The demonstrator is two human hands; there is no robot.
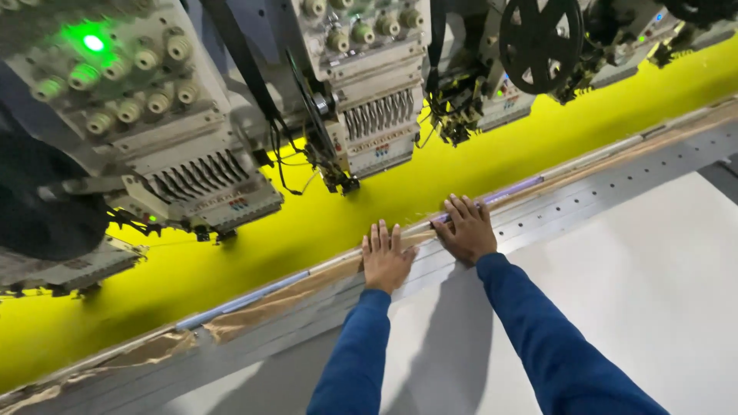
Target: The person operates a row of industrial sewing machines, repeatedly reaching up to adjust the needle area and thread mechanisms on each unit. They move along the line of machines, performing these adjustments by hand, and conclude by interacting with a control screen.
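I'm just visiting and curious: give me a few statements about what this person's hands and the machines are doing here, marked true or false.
1. Both hands lie flat, palms down, on the long frame edge. True: the left hand and right hand press there.
2. The stretched fabric under the embroidery machine heads is red. False: it is bright yellow.
3. The person wears blue sleeves. True.
4. The right hand holds scissors. False: it holds nothing.
5. A green lamp glows on one head. True.

Bright yellow fabric (492, 165), blue sleeves (538, 323)
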